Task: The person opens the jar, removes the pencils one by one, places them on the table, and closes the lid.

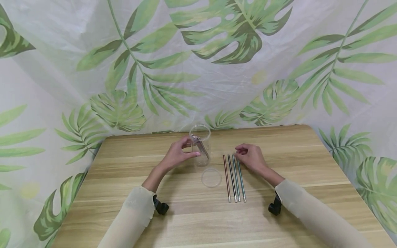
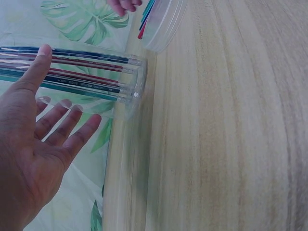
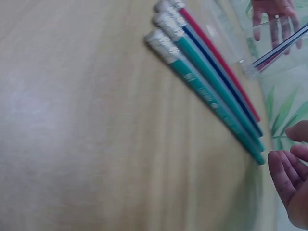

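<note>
A clear cup (image 1: 203, 160) stands upright with several pencils (image 1: 203, 148) leaning inside. Around its left side is my left hand (image 1: 176, 155), thumb across the front; in the left wrist view this hand (image 2: 36, 144) has its fingers spread, some tips against or just behind the cup wall. Contact is hard to judge. To the right, a red pencil (image 1: 227, 179), a dark one (image 1: 232, 177) and two green-blue ones (image 1: 240, 179) lie side by side, eraser ends nearest me. My right hand (image 1: 252, 158), loosely bent and empty, is at their far ends; touching cannot be told.
A round clear lid (image 1: 211, 178) lies in front of the cup, left of the loose pencils. The wooden table (image 1: 198, 224) reaches back to a leaf-patterned cloth (image 1: 217, 86). Black wrist cameras (image 1: 161, 207) hang below both sleeves.
</note>
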Demonstrator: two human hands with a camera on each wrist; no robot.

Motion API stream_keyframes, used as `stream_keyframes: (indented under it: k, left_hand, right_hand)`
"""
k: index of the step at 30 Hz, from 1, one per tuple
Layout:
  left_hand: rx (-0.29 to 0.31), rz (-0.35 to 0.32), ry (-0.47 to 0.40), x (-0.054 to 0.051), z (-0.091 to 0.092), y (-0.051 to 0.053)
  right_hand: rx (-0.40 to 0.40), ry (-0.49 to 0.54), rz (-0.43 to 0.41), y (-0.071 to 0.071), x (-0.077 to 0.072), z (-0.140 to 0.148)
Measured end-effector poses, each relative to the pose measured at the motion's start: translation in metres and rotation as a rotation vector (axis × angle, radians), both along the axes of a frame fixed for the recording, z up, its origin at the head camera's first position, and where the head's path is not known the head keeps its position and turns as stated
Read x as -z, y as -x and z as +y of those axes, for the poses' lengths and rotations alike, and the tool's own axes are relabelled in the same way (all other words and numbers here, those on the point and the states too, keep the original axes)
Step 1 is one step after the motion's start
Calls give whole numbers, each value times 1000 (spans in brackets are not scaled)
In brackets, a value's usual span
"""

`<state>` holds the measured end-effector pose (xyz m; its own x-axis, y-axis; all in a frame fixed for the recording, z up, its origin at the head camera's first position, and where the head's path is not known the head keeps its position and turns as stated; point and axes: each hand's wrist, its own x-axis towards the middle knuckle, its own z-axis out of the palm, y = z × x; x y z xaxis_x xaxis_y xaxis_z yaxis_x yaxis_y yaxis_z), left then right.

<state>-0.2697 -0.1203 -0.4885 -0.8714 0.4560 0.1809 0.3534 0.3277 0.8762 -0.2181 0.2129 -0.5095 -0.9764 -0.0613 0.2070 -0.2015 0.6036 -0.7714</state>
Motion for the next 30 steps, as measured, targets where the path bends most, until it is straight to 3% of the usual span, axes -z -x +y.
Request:
stream_keyframes:
  k: [4,10,17,23,30]
  left_hand:
    - [0,-4,4,1,0,-2]
    - [3,-6,17,0,0,-3]
    - [1,-6,25,-2,0,-1]
    - [2,-11,27,-2,-1,-1]
    - [6,-4,19,-2,-1,-1]
  right_hand:
    - [-52,-5,46,2,-12,-2]
    - [-149,71,84,7,-38,-5]
    - [-272,117,234,13,-74,-15]
    - [-366,58,374,18,-101,-26]
    - [-507,1,407,26,-122,-39]
